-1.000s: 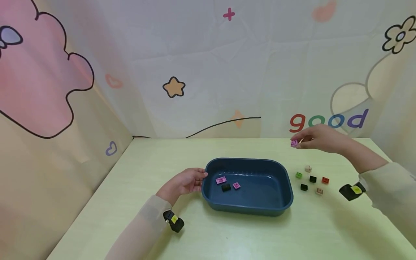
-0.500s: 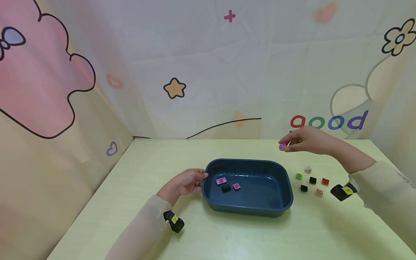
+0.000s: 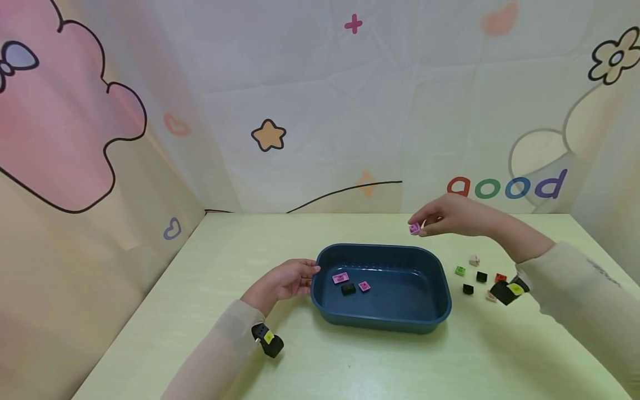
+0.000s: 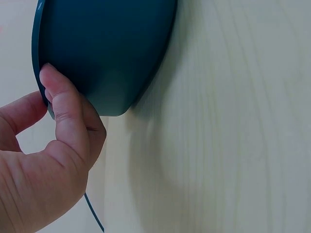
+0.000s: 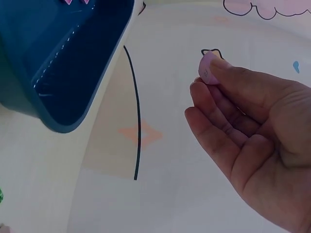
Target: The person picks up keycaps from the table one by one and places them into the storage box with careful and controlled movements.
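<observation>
A dark blue rectangular bin [image 3: 385, 319] stands on the table, and my left hand [image 3: 290, 279] grips its left rim between thumb and fingers. The left wrist view shows the left hand [image 4: 63, 131] pinching the bin wall [image 4: 107, 73]. Behind and above the bin's far right corner, my right hand [image 3: 452, 215] pinches a small pink toy brick [image 3: 414, 228]. In the right wrist view the brick [image 5: 209, 69] sits between thumb and fingertips. Inside the bin, toward its left, lie a pink rectangular brick [image 3: 340, 278], a black brick [image 3: 348, 289] and a small pink brick [image 3: 364, 286].
Right of the bin, several small bricks lie on the pale table [image 3: 225, 250]: a green brick [image 3: 460, 270], a whitish brick [image 3: 474, 260], a black brick [image 3: 481, 276] and a red brick [image 3: 500, 277] among them. A printed cloth [image 3: 320, 111] hangs behind the table.
My right hand has moved left with the pink toy brick, from beyond the loose bricks to near the bin's far right corner. The left hand keeps its hold on the rim.
</observation>
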`<state>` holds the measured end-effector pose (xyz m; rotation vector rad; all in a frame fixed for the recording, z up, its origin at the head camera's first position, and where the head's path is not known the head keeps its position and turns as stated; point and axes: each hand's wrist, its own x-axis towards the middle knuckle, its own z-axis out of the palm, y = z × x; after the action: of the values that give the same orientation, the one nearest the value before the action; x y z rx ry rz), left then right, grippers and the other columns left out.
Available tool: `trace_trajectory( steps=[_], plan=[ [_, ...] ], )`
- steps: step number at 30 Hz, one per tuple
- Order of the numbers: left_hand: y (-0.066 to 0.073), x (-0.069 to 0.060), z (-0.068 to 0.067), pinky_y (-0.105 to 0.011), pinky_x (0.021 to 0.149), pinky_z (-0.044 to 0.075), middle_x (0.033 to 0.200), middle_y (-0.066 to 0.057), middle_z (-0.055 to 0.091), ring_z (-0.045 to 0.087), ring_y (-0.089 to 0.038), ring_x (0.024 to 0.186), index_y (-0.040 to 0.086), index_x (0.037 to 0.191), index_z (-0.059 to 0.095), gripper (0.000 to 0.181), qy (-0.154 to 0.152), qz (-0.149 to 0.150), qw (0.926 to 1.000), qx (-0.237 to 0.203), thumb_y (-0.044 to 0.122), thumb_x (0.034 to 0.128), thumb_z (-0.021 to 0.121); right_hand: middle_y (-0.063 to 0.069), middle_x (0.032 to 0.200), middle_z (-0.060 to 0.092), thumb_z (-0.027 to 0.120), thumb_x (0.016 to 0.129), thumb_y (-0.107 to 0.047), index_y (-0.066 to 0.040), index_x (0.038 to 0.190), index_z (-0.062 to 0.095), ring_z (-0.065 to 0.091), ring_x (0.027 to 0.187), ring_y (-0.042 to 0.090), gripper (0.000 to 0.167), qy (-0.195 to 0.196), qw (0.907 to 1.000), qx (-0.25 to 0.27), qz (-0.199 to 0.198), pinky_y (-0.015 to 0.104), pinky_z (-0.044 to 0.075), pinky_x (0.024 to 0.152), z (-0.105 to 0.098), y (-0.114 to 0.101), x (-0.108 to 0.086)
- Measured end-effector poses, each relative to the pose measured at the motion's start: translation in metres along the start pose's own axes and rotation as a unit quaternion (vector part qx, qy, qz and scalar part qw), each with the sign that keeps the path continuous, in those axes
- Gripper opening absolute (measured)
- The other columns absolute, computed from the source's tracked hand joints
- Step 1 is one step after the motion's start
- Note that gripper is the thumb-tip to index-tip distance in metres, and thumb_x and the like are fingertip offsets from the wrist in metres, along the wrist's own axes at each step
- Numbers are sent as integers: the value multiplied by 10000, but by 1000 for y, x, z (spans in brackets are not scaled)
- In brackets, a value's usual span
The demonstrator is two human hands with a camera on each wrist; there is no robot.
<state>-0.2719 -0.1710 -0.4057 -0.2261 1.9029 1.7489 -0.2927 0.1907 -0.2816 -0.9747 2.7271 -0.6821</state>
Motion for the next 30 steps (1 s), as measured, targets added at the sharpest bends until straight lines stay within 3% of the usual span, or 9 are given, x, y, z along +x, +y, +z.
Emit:
trace_trajectory(
  steps=[14, 30],
  plan=[
    [0, 0, 0, -164, 616, 554, 833, 2, 593, 548, -111, 719, 52, 1186, 558, 149, -40, -2, 10000, -45, 126, 1068, 505, 52, 1003, 774, 730, 942, -156, -14, 1219, 722, 684, 885, 128, 312, -331, 9983, -23, -484, 241, 576, 782, 9, -28, 27],
    [1, -2, 1, -164, 614, 545, 836, 3, 601, 551, -115, 722, 28, 1242, 548, 203, -56, 20, 10000, -55, 129, 1073, 495, 98, 1066, 781, 715, 950, -129, -16, 1212, 729, 704, 908, 128, 286, -872, 9928, 282, -771, 306, 620, 851, 43, -44, 60]
  ],
)
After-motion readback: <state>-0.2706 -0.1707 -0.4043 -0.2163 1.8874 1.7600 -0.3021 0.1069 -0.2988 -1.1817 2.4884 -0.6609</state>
